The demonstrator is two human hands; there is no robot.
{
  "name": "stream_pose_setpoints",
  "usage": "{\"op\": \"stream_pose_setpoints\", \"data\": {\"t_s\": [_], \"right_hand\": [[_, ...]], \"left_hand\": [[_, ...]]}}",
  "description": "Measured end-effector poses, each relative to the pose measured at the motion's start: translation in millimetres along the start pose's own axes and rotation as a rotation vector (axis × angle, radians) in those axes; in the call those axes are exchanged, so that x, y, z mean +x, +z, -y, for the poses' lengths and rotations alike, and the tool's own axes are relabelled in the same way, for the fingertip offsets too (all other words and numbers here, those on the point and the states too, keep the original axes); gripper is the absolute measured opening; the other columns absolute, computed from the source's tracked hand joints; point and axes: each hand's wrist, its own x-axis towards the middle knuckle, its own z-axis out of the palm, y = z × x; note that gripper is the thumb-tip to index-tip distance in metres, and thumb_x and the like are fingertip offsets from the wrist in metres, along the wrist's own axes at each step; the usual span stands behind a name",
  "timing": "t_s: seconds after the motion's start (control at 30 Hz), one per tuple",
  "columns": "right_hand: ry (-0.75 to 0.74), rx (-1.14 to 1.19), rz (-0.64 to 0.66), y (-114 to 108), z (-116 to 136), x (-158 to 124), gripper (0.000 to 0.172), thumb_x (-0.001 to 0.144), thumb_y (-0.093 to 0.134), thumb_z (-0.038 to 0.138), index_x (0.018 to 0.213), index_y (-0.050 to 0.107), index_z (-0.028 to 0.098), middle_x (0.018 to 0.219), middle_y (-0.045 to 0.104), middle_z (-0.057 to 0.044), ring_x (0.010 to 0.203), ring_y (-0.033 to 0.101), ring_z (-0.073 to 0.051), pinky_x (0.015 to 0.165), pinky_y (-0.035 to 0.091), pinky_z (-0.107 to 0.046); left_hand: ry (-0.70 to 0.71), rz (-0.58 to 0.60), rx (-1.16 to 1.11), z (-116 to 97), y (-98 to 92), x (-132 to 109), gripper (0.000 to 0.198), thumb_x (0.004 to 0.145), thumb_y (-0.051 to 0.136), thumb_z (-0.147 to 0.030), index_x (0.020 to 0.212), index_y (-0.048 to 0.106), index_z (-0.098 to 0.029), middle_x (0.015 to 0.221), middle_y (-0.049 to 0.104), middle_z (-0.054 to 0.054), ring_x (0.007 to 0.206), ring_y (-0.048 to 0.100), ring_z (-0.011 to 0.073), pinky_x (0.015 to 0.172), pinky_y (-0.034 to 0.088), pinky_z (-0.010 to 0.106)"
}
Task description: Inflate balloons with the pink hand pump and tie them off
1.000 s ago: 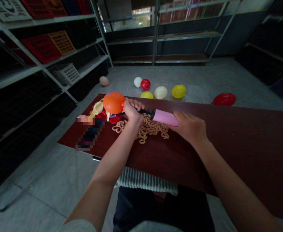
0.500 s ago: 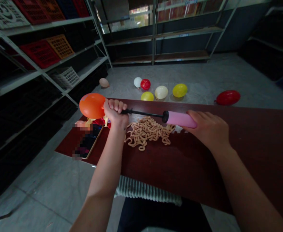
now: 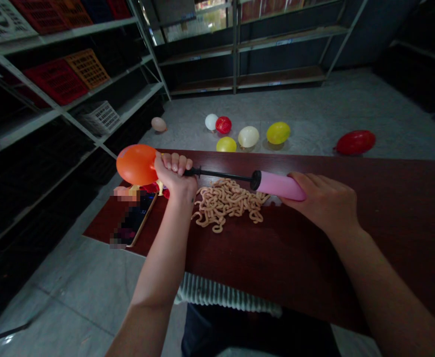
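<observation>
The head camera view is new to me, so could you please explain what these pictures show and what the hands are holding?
There is no machine here. All three pictures come from one camera worn on a person's head, looking forward and down at their own two bare hands. The left hand grips the neck of the orange balloon where it meets the black end of the pink hand pump. The right hand is on the pump's pink body. On the dark red table lie a pile of peach-coloured curled strands and a phone, partly blurred out. Inflated balloons lie on the floor beyond.
</observation>
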Motion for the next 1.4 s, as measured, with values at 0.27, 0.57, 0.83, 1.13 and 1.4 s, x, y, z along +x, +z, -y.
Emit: {"op": "stream_pose_setpoints", "data": {"t_s": [0.27, 0.57, 0.83, 1.13, 1.4], "right_hand": [[0.003, 0.0, 0.004, -3, 24, 3, 0.04, 0.081, 0.06, 0.05, 0.106, 0.066, 0.019, 0.086, 0.072, -0.008, 0.068, 0.062, -0.021, 0.06, 0.033, -0.031], [-0.024, 0.059, -0.047, -4, 51, 5, 0.045, 0.081, 0.061, 0.052, 0.113, 0.066, 0.021, 0.088, 0.075, -0.006, 0.066, 0.066, -0.021, 0.057, 0.035, -0.031], [-0.062, 0.013, -0.1, -20, 56, 12, 0.045, 0.088, 0.05, 0.057, 0.109, 0.067, 0.02, 0.083, 0.074, -0.006, 0.063, 0.064, -0.019, 0.054, 0.034, -0.031], [-0.074, -0.015, -0.103, -17, 41, 10, 0.048, 0.086, 0.054, 0.057, 0.115, 0.067, 0.02, 0.087, 0.074, -0.007, 0.07, 0.065, -0.02, 0.06, 0.038, -0.031], [-0.076, 0.024, -0.073, -12, 5, 0, 0.044, 0.088, 0.054, 0.05, 0.122, 0.063, 0.022, 0.101, 0.074, -0.008, 0.082, 0.067, -0.026, 0.068, 0.044, -0.037]], "left_hand": [[-0.056, 0.004, 0.031, 13, 7.5, -18, 0.054, 0.102, 0.036, -0.032, 0.051, 0.021, -0.019, 0.041, 0.019, -0.007, 0.031, 0.018, 0.0054, 0.036, 0.02, 0.023], [-0.177, 0.081, 0.004, 48, 8.3, -48, 0.056, 0.101, 0.037, -0.036, 0.05, 0.024, -0.019, 0.039, 0.022, -0.007, 0.029, 0.021, 0.0055, 0.035, 0.021, 0.023], [-0.249, 0.052, 0.003, 31, 13.5, -38, 0.06, 0.099, 0.039, -0.049, 0.05, 0.022, -0.019, 0.039, 0.021, -0.007, 0.03, 0.018, 0.0054, 0.035, 0.022, 0.023], [-0.203, 0.045, 0.029, 14, 10.6, -22, 0.057, 0.1, 0.039, -0.043, 0.052, 0.021, -0.02, 0.04, 0.019, -0.007, 0.031, 0.017, 0.0055, 0.036, 0.023, 0.023], [-0.133, 0.064, 0.037, 2, 4.6, -9, 0.052, 0.102, 0.034, -0.03, 0.052, 0.02, -0.019, 0.041, 0.018, -0.007, 0.03, 0.018, 0.0052, 0.036, 0.022, 0.022]]}}
